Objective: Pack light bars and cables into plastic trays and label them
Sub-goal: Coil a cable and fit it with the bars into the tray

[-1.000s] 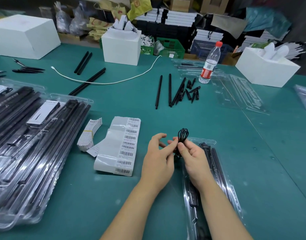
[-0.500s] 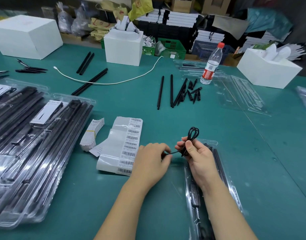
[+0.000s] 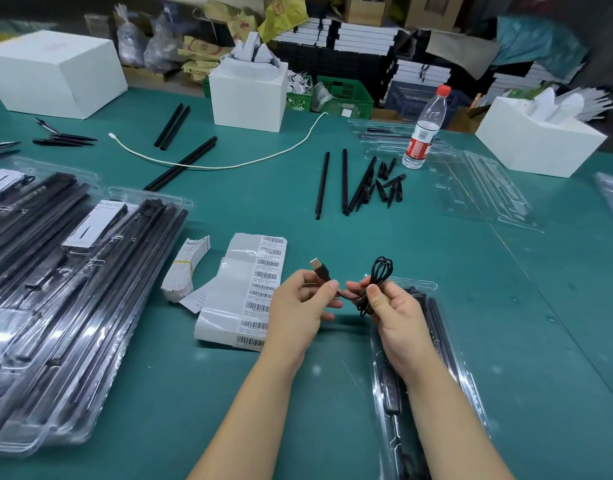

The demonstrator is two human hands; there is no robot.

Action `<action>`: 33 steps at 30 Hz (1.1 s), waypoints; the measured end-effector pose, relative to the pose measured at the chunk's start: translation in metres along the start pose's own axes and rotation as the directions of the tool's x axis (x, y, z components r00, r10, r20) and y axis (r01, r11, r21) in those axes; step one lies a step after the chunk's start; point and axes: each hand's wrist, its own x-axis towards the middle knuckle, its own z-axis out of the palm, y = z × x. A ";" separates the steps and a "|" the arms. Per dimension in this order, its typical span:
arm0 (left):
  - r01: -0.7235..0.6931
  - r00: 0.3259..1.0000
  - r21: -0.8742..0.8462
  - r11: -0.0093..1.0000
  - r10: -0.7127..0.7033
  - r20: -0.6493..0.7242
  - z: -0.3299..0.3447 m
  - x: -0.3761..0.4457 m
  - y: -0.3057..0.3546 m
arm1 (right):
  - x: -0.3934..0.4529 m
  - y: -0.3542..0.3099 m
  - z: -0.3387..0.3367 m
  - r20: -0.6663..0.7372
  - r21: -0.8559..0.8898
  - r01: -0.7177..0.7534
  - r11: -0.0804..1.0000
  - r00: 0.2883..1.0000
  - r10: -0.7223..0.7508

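A: Starting at our far left, we have the stack of filled trays [image 3: 55, 306], clear plastic with black light bars inside and a white card on top.

B: Just to their right we see the banded bundle of small labels [image 3: 185, 271], and beside it the barcode label sheets [image 3: 249, 289] lying flat on the green table [image 3: 333, 209].

A: Then our left hand [image 3: 298, 306]. It pinches the USB plug [image 3: 320, 270] of the black cable [image 3: 378, 282] between thumb and fingers, plug tip pointing up and away.

B: A short run of cable crosses to our right hand [image 3: 391, 310], which grips the coiled part; the loops stick up above the thumb.

A: Both hands hover above the table, and the cable touches nothing else.

B: Under our right wrist lies the open tray [image 3: 450, 341], with 1 light bar [image 3: 436, 323] seated along its right side and an inline controller [image 3: 391, 393] lower down.

A: Farther back we see loose black rods [image 3: 345, 181], a water bottle [image 3: 424, 129] standing upright, and empty clear trays [image 3: 482, 188] to its right.
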 end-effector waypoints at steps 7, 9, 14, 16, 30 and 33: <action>-0.143 0.989 0.365 0.920 0.149 0.010 0.002 0.000 -0.009 | -0.004 0.000 0.003 0.080 -0.137 -0.001 0.991 0.997 0.012; -0.189 0.978 0.477 0.858 0.207 0.016 0.005 -0.003 -0.008 | -0.005 -0.001 0.004 0.111 -0.187 0.020 0.982 0.994 0.000; -0.335 0.939 0.648 0.684 0.299 0.171 0.002 -0.004 -0.003 | -0.006 0.000 0.005 0.105 -0.281 0.019 0.959 0.994 0.011; -0.372 0.927 0.686 0.626 0.285 0.244 0.001 -0.004 -0.004 | -0.006 0.001 0.005 0.088 -0.296 0.016 0.955 0.996 0.011; -0.370 0.929 0.651 0.663 0.271 0.252 0.011 -0.003 -0.010 | -0.007 -0.003 0.006 0.059 -0.343 -0.022 0.939 0.997 0.045; -0.338 0.941 0.664 0.667 0.258 0.220 0.016 -0.005 -0.012 | -0.008 -0.005 0.007 0.060 -0.330 -0.042 0.943 0.996 0.065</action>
